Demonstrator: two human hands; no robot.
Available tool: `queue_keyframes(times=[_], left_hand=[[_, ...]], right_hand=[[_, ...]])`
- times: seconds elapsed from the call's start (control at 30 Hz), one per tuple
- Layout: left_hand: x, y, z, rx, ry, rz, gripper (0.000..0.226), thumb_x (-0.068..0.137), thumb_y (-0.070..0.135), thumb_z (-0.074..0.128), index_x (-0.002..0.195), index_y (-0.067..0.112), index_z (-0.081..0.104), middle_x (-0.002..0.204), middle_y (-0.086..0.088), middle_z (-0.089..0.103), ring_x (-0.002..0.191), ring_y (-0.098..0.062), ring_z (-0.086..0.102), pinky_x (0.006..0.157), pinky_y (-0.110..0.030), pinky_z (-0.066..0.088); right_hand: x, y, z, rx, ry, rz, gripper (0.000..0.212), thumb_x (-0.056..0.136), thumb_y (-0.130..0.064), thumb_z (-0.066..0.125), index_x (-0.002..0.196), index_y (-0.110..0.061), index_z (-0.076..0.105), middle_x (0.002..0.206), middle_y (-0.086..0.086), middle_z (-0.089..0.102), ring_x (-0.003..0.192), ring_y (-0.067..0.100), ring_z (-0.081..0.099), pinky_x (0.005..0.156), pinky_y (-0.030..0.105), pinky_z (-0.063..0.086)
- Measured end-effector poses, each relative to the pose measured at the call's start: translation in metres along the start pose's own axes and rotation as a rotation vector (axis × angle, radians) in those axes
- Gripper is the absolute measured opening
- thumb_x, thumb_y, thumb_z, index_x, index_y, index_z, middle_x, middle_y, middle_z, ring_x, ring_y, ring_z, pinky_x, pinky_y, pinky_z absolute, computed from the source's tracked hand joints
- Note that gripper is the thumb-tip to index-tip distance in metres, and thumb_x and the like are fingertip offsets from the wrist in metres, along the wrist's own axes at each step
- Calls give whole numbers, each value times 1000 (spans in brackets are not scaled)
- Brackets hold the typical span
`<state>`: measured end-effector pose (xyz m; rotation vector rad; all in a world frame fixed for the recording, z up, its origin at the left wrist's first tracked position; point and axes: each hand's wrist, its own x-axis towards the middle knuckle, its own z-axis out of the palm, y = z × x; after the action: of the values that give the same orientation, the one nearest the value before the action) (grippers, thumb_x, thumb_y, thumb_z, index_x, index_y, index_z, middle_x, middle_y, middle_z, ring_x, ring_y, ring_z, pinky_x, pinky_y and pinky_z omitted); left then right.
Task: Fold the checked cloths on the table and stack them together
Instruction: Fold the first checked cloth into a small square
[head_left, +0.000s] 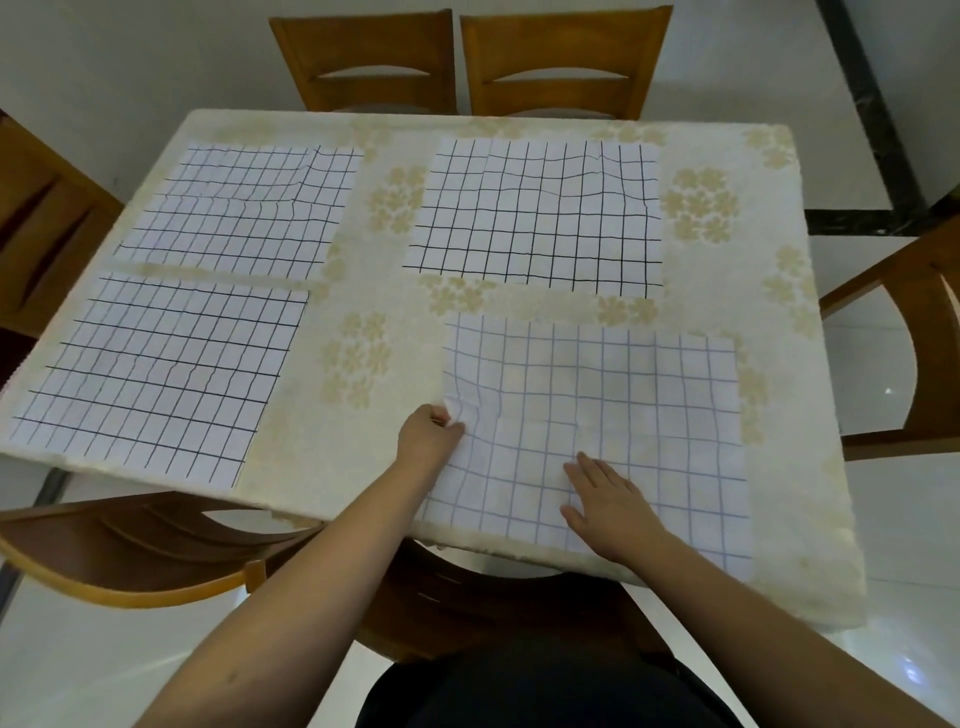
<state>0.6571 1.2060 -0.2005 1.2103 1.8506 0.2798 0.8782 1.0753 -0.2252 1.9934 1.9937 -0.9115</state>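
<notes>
Several white checked cloths lie flat on the table (363, 301). The nearest cloth (649, 405), with pale blue lines, lies at the front right. My left hand (428, 434) pinches its left edge, where the fabric is bunched up. My right hand (605, 501) rests flat on the same cloth near the front edge, fingers spread. Three cloths with dark lines lie untouched: one at the front left (161, 374), one at the back left (244, 208), one at the back right (540, 213).
The table carries a cream tablecloth with a beige flower pattern. Wooden chairs stand around it: two at the far side (467, 62), one at the right (914, 332), one at the left (47, 218), one at the front left (130, 545). The floor is glossy white.
</notes>
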Motion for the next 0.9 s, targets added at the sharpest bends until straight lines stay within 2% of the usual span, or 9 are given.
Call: queue_keyframes(times=[0.17, 0.33, 0.4, 0.47, 0.53, 0.6, 0.7, 0.8, 0.9], left_hand=[[-22, 30, -14, -70, -149, 123, 31, 87, 23, 68, 115, 15, 56, 104, -3, 61, 92, -21, 61, 76, -31, 50], [-32, 51, -35, 166, -64, 311, 18, 94, 21, 55, 103, 9, 64, 94, -5, 65, 85, -25, 61, 64, -30, 43], [-31, 55, -43, 266, -11, 361, 22, 96, 20, 51, 86, 5, 63, 79, -9, 62, 72, -26, 57, 56, -29, 36], [-29, 56, -53, 352, 53, 370, 33, 97, 18, 49, 64, 11, 48, 62, -4, 48, 59, -21, 46, 49, -29, 27], [-24, 55, -64, 433, 115, 358, 38, 96, 16, 48, 59, 16, 38, 58, -1, 41, 59, -21, 42, 49, -31, 24], [-19, 52, -75, 480, 164, 344, 33, 95, 15, 48, 63, 12, 40, 61, -4, 43, 68, -30, 49, 53, -32, 27], [-19, 52, -84, 465, 194, 366, 16, 94, 14, 49, 82, 8, 57, 69, -6, 53, 79, -33, 56, 59, -32, 33], [-32, 64, -78, 392, 104, 448, 27, 96, 17, 48, 117, 15, 64, 79, -7, 63, 76, -23, 56, 55, -25, 36], [-51, 75, -54, 358, 29, 522, 36, 97, 19, 48, 132, 17, 56, 75, -6, 63, 67, -17, 55, 51, -8, 33]], right_hand=[[0, 1, -4, 16, -6, -7, 65, 100, -44, 34, 154, -19, 8, 162, 4, 6, 148, 21, 10, 118, 38, 16], [2, 2, -10, 67, -10, -28, 65, 100, -44, 35, 154, -19, 9, 161, 3, 13, 146, 20, 17, 117, 38, 17], [3, -2, -11, 78, -23, -42, 65, 100, -44, 34, 154, -19, 9, 161, 3, 13, 146, 20, 17, 117, 37, 17], [4, -7, -11, 91, -39, -63, 65, 100, -44, 34, 154, -19, 8, 161, 3, 13, 146, 20, 16, 117, 37, 16], [5, -10, -10, 102, -46, -86, 65, 100, -45, 34, 155, -19, 8, 161, 3, 13, 146, 19, 16, 118, 37, 17], [3, -11, -9, 124, -43, -94, 65, 100, -45, 34, 155, -19, 10, 161, 2, 14, 146, 19, 16, 117, 36, 18], [0, -6, -10, 177, -57, -92, 65, 100, -44, 36, 154, -18, 12, 161, 1, 16, 146, 20, 18, 117, 37, 20], [-1, 1, -11, 223, -73, -72, 65, 100, -45, 37, 154, -20, 12, 161, 0, 16, 146, 20, 19, 118, 39, 21], [-2, 7, -12, 248, -76, -63, 64, 100, -44, 38, 154, -19, 14, 160, 0, 18, 145, 20, 21, 118, 37, 21]])
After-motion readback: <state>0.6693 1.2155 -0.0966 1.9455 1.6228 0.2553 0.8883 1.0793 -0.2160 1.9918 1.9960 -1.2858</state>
